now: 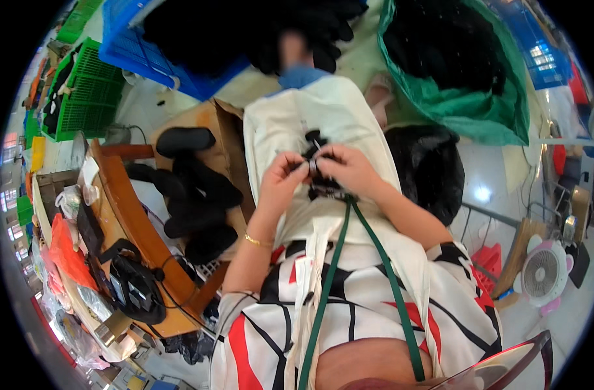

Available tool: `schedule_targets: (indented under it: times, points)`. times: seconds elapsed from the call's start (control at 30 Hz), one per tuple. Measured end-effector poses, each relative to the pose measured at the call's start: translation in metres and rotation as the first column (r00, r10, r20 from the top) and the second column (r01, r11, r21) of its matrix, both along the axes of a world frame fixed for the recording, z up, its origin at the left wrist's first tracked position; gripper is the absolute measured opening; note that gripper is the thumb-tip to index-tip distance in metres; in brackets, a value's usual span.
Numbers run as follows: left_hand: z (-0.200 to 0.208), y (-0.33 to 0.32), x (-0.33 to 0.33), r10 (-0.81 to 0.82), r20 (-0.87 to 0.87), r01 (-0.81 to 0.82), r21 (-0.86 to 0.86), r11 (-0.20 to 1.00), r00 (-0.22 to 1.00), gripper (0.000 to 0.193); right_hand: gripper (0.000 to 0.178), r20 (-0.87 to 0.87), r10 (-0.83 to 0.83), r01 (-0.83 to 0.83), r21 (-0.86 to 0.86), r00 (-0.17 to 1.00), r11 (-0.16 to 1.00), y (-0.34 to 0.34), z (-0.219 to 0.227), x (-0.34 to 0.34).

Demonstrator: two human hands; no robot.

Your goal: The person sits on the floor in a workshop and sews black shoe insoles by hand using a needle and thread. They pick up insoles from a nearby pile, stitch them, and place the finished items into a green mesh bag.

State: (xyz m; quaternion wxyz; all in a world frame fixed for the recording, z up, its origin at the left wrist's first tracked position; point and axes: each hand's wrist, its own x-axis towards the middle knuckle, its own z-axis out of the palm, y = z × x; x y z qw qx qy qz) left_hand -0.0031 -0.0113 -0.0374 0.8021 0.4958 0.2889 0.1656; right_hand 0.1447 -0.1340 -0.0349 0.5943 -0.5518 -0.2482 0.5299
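Both my hands meet over my lap, fingertips close together. My left hand (286, 174) is closed, its thumb and fingers pinching one side of a small black piece (314, 153); a gold bracelet circles that wrist. My right hand (350, 170) pinches the same piece from the other side. A pale band shows between the fingertips, but the piece's kind is too small and covered to make out. More small black bits (319, 193) lie just below the fingers on the cream apron (323, 104), which spreads over my legs. Two green straps (368, 227) run up from the bits.
To the left, a cardboard box (234, 146) holds several black shoe-shaped pieces (202, 179), beside a wooden table (131, 221) carrying a black bag (137, 286). Ahead are a blue crate (206, 81) and a green sack (485, 120) of black items. A black plastic bag (433, 172) and fan (542, 273) stand right.
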Motion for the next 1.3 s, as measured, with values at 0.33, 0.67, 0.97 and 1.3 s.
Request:
schedule_targets:
  times: [0.33,0.67,0.97,1.3]
  points:
    - [-0.002,0.012,0.0,-0.292,-0.008,0.289,-0.121,0.95,0.956,0.011,0.025,0.066,-0.032,0.039,-0.097,0.997,0.995,0.004,-0.006,0.007]
    - [-0.005,0.012,0.005,-0.181,-0.098,0.189,0.077,0.979,0.979,0.018,0.017,0.279,-0.098,0.123,-0.071,0.955,0.99,-0.002,0.002,-0.001]
    - [0.011,-0.003,-0.002,-0.318,-0.144,0.311,-0.066,0.948,0.937,0.017,0.008,0.554,-0.148,0.028,0.219,0.819,0.975,-0.003,0.011,-0.003]
    - [-0.003,-0.018,-0.007,-0.187,-0.143,0.177,-0.079,0.981,0.972,0.019,0.016,-0.114,-0.254,0.247,-0.066,0.961,0.967,-0.007,-0.012,-0.013]
